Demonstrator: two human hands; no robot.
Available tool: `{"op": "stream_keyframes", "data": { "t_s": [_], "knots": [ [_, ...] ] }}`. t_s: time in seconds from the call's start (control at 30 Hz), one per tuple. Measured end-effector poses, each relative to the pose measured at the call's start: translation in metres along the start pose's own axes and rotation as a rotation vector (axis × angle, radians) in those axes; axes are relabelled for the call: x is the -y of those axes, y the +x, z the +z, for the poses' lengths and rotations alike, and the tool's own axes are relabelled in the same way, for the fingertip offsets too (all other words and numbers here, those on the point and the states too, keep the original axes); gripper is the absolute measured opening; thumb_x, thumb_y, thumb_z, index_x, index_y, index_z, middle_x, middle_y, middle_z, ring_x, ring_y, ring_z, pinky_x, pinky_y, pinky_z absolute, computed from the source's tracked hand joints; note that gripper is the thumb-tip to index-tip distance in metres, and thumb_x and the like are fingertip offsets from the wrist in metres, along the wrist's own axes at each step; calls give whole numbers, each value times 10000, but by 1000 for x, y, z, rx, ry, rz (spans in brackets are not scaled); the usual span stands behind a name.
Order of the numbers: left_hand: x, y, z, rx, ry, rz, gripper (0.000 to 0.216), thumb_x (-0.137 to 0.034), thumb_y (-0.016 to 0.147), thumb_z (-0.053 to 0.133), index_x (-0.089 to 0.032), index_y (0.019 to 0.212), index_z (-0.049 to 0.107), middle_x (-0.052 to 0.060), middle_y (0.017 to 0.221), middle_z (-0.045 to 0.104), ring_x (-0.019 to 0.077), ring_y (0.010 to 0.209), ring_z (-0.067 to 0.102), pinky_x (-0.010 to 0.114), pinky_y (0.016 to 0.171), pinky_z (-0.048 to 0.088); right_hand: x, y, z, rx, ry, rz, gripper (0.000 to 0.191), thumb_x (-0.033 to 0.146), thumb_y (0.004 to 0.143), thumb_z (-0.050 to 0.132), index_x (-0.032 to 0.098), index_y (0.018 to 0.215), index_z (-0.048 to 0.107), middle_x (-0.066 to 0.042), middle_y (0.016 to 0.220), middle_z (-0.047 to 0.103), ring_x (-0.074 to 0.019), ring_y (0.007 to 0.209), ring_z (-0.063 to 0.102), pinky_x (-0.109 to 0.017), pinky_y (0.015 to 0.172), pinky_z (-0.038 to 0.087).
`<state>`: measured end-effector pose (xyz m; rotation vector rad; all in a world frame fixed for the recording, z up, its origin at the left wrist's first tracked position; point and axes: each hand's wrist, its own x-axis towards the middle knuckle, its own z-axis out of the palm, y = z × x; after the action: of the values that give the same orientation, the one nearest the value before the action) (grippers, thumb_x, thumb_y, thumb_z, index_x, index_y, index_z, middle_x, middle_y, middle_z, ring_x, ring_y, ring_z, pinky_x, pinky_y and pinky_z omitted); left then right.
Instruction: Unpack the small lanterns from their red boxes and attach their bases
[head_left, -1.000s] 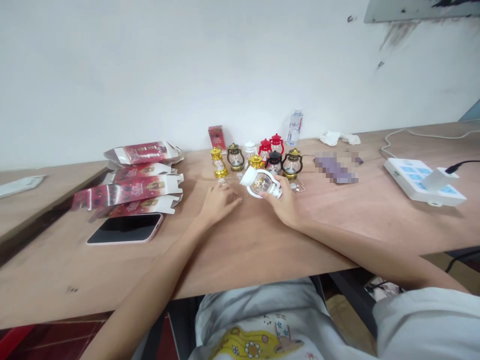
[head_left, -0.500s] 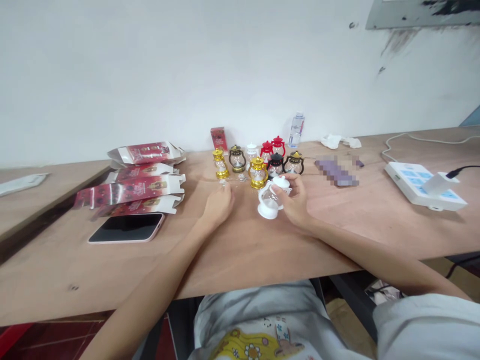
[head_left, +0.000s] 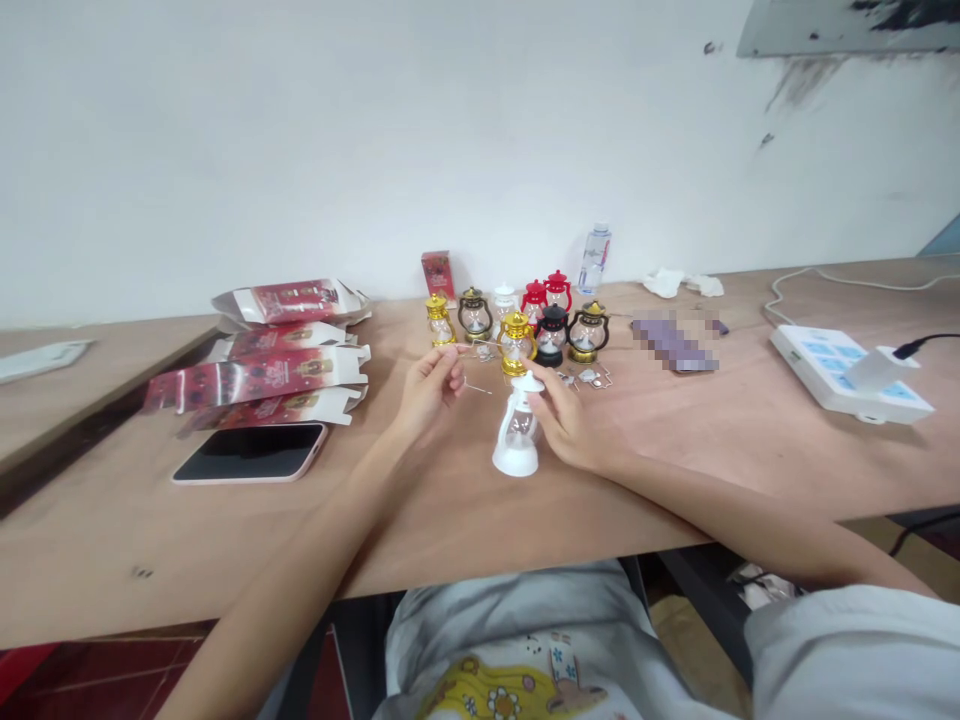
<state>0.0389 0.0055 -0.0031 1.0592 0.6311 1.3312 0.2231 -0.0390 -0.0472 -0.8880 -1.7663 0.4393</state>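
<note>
Far left, a pale flat object (head_left: 41, 363) on a separate surface section. Across the gap, on the main surface (head_left: 442, 520), a stack of flattened red boxes (head_left: 247, 383) with white flaps, a partly opened red box (head_left: 292, 303) just behind them. Phone (head_left: 251, 453) just in front of the stack, screen dark. Left hand (head_left: 431, 392) raised near the middle; thumb and index finger pinch a thin bent wire (head_left: 478, 388) that points right, toward the lanterns. Small red box (head_left: 437, 272) upright near the wall. Lantern group, all upright: gold at its left end (head_left: 439, 320), then bronze (head_left: 475, 315), rear white lantern (head_left: 504, 300), gold front lantern (head_left: 516, 345), two red ones (head_left: 557, 288), black (head_left: 553, 335), and bronze at its right end (head_left: 587, 332). In front of the group, the near white lantern (head_left: 517, 458), clear-bodied and slightly tilted; right hand (head_left: 568, 420) has its fingers closed around the top from the right. Cannot tell whether the base touches the surface. More wire pieces (head_left: 592, 378) just behind the right hand. Bottle (head_left: 595, 258) by the wall; crumpled white tissue (head_left: 664, 283); purple item (head_left: 675, 342), partly pixelated; far right, a white power strip (head_left: 832, 365) with a plug (head_left: 876, 362) in it.
</note>
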Motion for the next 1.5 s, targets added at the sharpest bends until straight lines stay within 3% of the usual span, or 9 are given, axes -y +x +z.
{"op": "stream_keyframes", "data": {
  "t_s": [0.23,0.33,0.47,0.7,0.93,1.03,1.2,1.37,1.5],
  "knots": [
    [3,-8,11,-4,-129,-123,88,-173,774,645,-104,813,607,-56,550,393,27,441,357,120,400,321,0,-4,7,95,310,136,338,422,882,473,237,1161,424,-68,1188,534,-196,1088,531,-350,919,442],
    [5,-10,14,7,-172,-155,89,-170,780,642,-106,825,599,-59,552,389,30,442,359,121,398,330,2,-5,10,242,397,174,428,484,858,492,225,1185,395,-68,1146,546,-193,1051,541,-335,875,458],
    [7,-10,14,42,-251,-214,67,-161,802,615,-108,826,583,-63,556,380,25,440,347,117,405,345,2,-7,11,451,306,110,419,525,844,490,189,1091,445,-52,999,579,-180,899,559,-339,820,455],
    [-3,-5,10,23,-405,-233,77,-98,873,488,-106,841,558,-68,540,352,13,418,349,93,377,303,3,-8,11,479,249,70,388,408,818,555,197,1084,369,-70,1040,555,-189,940,547,-354,842,451],
    [-11,-4,11,-47,-464,-251,148,-68,898,413,-121,824,530,-74,524,344,4,387,327,75,357,275,2,-10,13,544,196,43,636,286,621,740,192,1115,351,-91,1081,529,-207,960,563,-348,830,470],
    [-11,-4,11,-51,-459,-245,121,-74,887,443,-127,816,526,-75,523,353,4,384,337,77,354,283,1,-7,15,487,315,108,574,348,653,720,209,1092,377,-60,1066,540,-184,932,574,-325,805,485],
    [-13,2,3,-118,-413,-209,119,-86,888,447,-104,814,537,-80,509,359,2,369,341,82,338,284,-7,-1,12,256,537,184,553,408,701,675,235,1169,438,-44,1121,547,-203,1045,542,-334,872,461],
    [-14,7,-4,-187,-375,-178,137,-71,877,448,-85,788,553,-83,482,342,7,356,327,92,321,270,-19,1,14,75,701,370,420,390,777,572,266,1166,475,-12,928,576,-168,755,578,-285,589,504],
    [-13,8,-4,-191,-317,-125,158,-62,868,448,-69,769,572,-74,486,359,4,366,324,90,329,267,-24,4,19,-132,838,495,255,398,765,556,228,950,510,-6,874,578,-153,688,563,-243,462,481]
  ]
}}
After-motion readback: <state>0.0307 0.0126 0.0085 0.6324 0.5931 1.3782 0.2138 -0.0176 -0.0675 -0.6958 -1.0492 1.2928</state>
